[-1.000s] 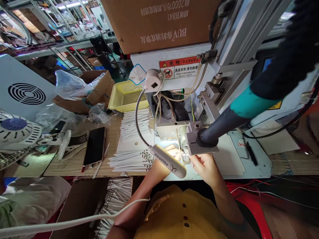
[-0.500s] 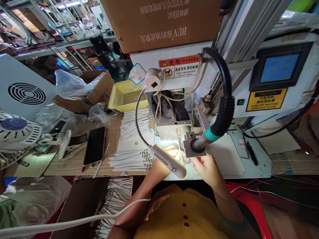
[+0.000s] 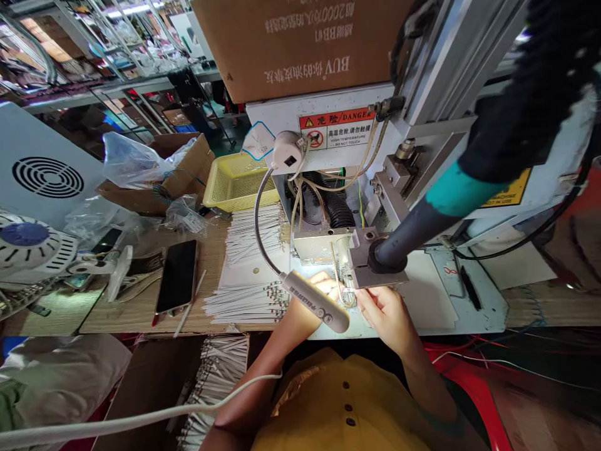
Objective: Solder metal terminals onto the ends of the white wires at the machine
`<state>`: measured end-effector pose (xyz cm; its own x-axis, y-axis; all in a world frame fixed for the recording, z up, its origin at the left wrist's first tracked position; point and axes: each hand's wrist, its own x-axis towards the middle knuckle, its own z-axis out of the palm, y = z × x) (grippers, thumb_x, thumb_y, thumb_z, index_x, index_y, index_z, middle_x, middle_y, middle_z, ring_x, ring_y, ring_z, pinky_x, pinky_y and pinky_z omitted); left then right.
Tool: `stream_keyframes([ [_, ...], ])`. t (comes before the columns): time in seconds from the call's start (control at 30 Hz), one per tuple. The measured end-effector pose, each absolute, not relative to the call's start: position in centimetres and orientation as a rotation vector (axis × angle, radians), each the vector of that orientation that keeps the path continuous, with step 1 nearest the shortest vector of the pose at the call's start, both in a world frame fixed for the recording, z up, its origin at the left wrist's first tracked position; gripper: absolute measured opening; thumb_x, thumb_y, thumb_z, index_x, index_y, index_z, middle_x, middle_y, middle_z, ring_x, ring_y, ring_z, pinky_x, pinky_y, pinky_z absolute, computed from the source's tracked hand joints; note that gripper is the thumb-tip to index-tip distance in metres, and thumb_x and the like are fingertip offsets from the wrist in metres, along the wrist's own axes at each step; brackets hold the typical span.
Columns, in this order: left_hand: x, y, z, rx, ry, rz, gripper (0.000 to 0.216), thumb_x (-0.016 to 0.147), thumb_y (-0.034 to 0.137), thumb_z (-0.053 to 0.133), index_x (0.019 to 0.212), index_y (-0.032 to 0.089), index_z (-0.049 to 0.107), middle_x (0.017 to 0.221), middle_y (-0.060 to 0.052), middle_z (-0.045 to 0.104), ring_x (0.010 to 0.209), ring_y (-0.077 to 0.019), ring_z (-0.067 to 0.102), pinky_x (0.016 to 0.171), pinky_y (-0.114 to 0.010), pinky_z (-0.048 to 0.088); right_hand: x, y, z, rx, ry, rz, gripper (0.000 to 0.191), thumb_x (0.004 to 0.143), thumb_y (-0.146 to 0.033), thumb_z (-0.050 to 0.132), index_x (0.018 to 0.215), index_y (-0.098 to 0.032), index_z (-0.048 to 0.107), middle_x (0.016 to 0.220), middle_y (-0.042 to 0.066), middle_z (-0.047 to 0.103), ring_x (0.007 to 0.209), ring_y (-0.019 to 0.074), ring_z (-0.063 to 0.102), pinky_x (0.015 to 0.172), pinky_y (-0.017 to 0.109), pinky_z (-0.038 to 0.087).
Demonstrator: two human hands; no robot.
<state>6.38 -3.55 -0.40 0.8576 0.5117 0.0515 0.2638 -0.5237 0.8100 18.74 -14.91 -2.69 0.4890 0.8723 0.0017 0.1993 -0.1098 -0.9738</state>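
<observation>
My left hand point(image 3: 300, 318) reaches in under the soldering machine's head, its fingers bent together at the work spot. A white stick-shaped lamp point(image 3: 315, 302) hides part of that hand. From the other side, my right hand point(image 3: 385, 314) brings thumb and forefinger together close to the left fingertips. What either hand pinches is too small and covered to name. Just above the right fingers is the metal clamp block point(image 3: 373, 275) of the soldering head, with a dark rod point(image 3: 413, 232) and teal sleeve rising from it. A thin pale tube point(image 3: 336, 269) curves down beside the fingertips.
Bundles of white wires point(image 3: 248, 304) lie left of the machine, with more in a box point(image 3: 141, 394) below the table edge. A phone point(image 3: 177, 275), a yellow basket point(image 3: 220, 181) and a fan point(image 3: 32, 241) stand further left. A danger label point(image 3: 338, 128) warns of high temperature.
The soldering head has risen toward the camera and shifted right, its rod and black hose now covering the screen. Both hands stay at nearly the same spot.
</observation>
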Motion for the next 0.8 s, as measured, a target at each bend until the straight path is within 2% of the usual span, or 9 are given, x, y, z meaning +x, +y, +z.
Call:
stream_keyframes([
  [0.13, 2.9, -2.2, 0.8, 2.301, 0.624, 0.468, 0.028, 0.081, 0.009, 0.041, 0.076, 0.019, 0.067, 0.081, -0.005, 0.065, 0.076, -0.0173, 0.059, 0.074, -0.03, 0.051, 17.4, -17.5, -1.4, -1.835, -1.254, 0.35, 0.018, 0.093, -0.03, 0.044, 0.084, -0.019, 0.055, 0.064, 0.001, 0.058, 0.055, 0.0132, 0.054, 0.055, 0.024, 0.039],
  [0.23, -1.4, -0.1, 1.4, 2.445, 0.944, 0.729, 0.022, 0.085, 0.019, 0.046, 0.09, 0.02, 0.068, 0.085, -0.006, 0.064, 0.078, -0.0184, 0.06, 0.069, -0.028, 0.05, 18.7, -20.1, -1.7, -1.931, -1.442, 0.252, 0.02, 0.093, -0.026, 0.043, 0.08, -0.021, 0.057, 0.065, 0.001, 0.062, 0.055, 0.0143, 0.058, 0.056, 0.025, 0.04],
  [0.27, -2.8, 0.6, 1.3, 2.469, 1.019, 0.756, 0.023, 0.087, 0.022, 0.046, 0.096, 0.021, 0.067, 0.085, -0.005, 0.064, 0.077, -0.0175, 0.059, 0.069, -0.028, 0.049, 19.6, -20.8, -2.0, -1.985, -1.427, 0.18, 0.021, 0.093, -0.025, 0.042, 0.078, -0.021, 0.057, 0.065, 0.001, 0.062, 0.054, 0.0146, 0.058, 0.055, 0.025, 0.04],
  [0.33, -5.0, 1.7, 0.9, 2.506, 1.088, 0.717, 0.024, 0.089, 0.026, 0.046, 0.102, 0.022, 0.066, 0.084, -0.004, 0.063, 0.077, -0.0167, 0.06, 0.071, -0.027, 0.049, 21.9, -21.8, -2.9, -2.094, -1.306, 0.007, 0.017, 0.091, -0.028, 0.044, 0.086, -0.02, 0.057, 0.078, 0.005, 0.066, 0.064, 0.017, 0.062, 0.06, 0.026, 0.044],
  [0.47, -6.4, 2.3, -0.4, 2.55, 1.081, 0.56, 0.02, 0.088, 0.028, 0.051, 0.092, 0.022, 0.07, 0.088, -0.004, 0.064, 0.085, -0.0178, 0.06, 0.079, -0.03, 0.048, 24.7, -21.4, -4.5, -2.082, -1.318, -0.208, 0.026, 0.09, -0.037, 0.04, 0.083, -0.018, 0.056, 0.077, 0.009, 0.062, 0.068, 0.022, 0.06, 0.062, 0.032, 0.046],
  [0.67, -2.9, 4.3, -1.2, 2.557, 1.148, 0.657, 0.014, 0.087, 0.02, 0.054, 0.09, 0.019, 0.068, 0.093, -0.005, 0.065, 0.091, -0.0175, 0.06, 0.085, -0.031, 0.048, 24.5, -20.5, -4.8, -2.03, -1.493, -0.337, 0.033, 0.091, -0.045, 0.035, 0.076, -0.021, 0.052, 0.071, 0.009, 0.059, 0.066, 0.0254, 0.056, 0.058, 0.037, 0.043],
  [0.8, -0.6, 6.0, -1.6, 2.678, 1.285, 0.673, 0.029, 0.085, 0.018, 0.057, 0.113, 0.018, 0.059, 0.115, -0.011, 0.058, 0.11, -0.0246, 0.052, 0.094, -0.04, 0.045, 24.6, -20.9, -4.6, -2.051, -1.461, -0.277, 0.034, 0.09, -0.049, 0.035, 0.076, -0.022, 0.052, 0.071, 0.008, 0.061, 0.064, 0.0244, 0.058, 0.056, 0.036, 0.044],
])
